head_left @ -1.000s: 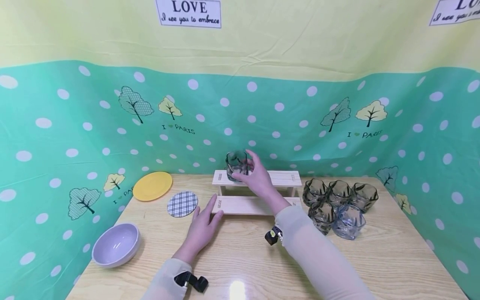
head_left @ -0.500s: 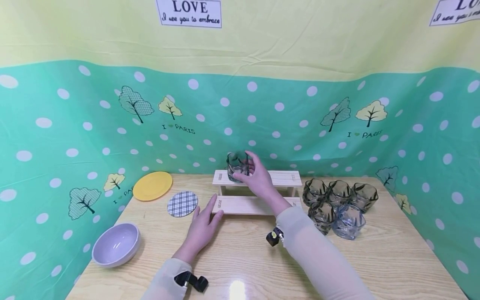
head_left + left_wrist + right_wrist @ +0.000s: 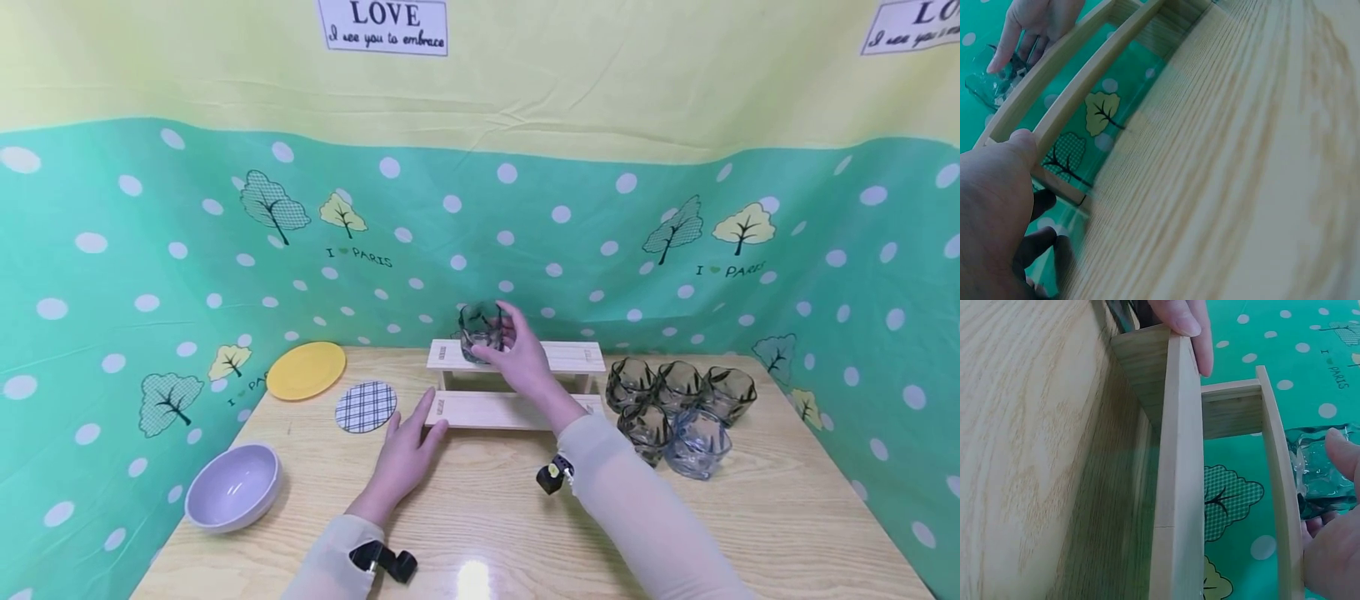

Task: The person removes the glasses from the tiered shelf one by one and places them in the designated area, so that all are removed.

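My right hand (image 3: 520, 354) holds a smoky grey faceted glass (image 3: 478, 333) upright at the left part of the upper step of a two-step wooden rack (image 3: 487, 411). Its thumb is on the near side of the glass and its fingers pass round the right. Whether the glass base fully rests on the wood I cannot tell. My left hand (image 3: 405, 458) lies at the rack's lower left corner, thumb at the front edge and index finger along the end. In the left wrist view that thumb (image 3: 1022, 142) touches the wood, while the other fingers lie in shadow.
Several dark glasses (image 3: 678, 383) and a bluish clear one (image 3: 698, 444) stand right of the rack. To the left are a checked coaster (image 3: 365, 407), a yellow plate (image 3: 307, 371) and a lilac bowl (image 3: 233, 488). A dotted cloth backdrop (image 3: 420, 250) rises behind the table.
The right hand and its glass have shifted slightly to the right along the upper step. My left hand keeps its place on the rack. The head view has turned a little.
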`<state>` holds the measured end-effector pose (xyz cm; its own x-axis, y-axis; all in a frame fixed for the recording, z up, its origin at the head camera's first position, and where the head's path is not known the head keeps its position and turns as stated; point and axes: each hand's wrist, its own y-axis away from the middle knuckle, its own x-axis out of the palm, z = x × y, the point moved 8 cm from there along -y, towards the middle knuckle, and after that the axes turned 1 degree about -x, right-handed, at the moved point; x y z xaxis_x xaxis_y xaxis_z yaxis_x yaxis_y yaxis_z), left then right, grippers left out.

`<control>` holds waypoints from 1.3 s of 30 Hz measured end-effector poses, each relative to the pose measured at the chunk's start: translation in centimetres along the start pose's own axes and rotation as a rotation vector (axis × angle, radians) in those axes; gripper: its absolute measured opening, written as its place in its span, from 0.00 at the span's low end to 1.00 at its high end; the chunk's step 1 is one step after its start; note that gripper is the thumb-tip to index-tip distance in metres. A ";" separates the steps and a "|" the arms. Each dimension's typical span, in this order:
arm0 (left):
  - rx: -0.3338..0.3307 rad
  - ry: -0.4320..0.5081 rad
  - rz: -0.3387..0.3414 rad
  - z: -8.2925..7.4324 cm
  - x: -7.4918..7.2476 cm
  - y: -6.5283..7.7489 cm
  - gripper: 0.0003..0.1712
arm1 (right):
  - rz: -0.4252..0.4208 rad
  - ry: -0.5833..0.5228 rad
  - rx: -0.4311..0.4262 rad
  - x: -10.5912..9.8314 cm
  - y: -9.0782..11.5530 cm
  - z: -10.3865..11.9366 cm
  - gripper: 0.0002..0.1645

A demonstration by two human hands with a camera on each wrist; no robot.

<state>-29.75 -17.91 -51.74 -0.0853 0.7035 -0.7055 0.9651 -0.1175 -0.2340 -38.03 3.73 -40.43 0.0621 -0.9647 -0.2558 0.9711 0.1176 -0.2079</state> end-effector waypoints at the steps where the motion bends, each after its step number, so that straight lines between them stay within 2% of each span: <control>1: 0.001 0.002 0.001 0.0 0.0 0.0 0.41 | 0.000 -0.013 0.009 -0.2 0.1 0.0 0.58; 6: 0.001 0.007 0.003 -0.2 0.2 0.0 0.41 | -0.002 -0.061 0.047 -1.2 0.6 0.2 0.58; 15: -0.025 0.015 0.007 -0.2 0.0 0.0 0.41 | -0.026 -0.036 0.078 -3.6 2.4 1.6 0.60; 22: -0.019 0.015 0.008 -0.5 0.0 0.0 0.41 | 0.004 -0.058 0.072 -5.8 4.2 2.5 0.62; 27: -0.023 0.020 0.011 -0.5 0.0 0.1 0.41 | 0.017 -0.030 0.051 -7.6 5.6 3.2 0.62; 39: -0.019 0.014 0.003 -0.1 -0.1 0.0 0.41 | 0.032 0.031 0.071 -12.2 8.9 3.2 0.62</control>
<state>-29.70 -17.89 -51.56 -0.0791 0.7126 -0.6971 0.9699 -0.1065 -0.2189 -29.39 15.79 -36.14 0.0869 -0.9530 -0.2901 0.9827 0.1298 -0.1321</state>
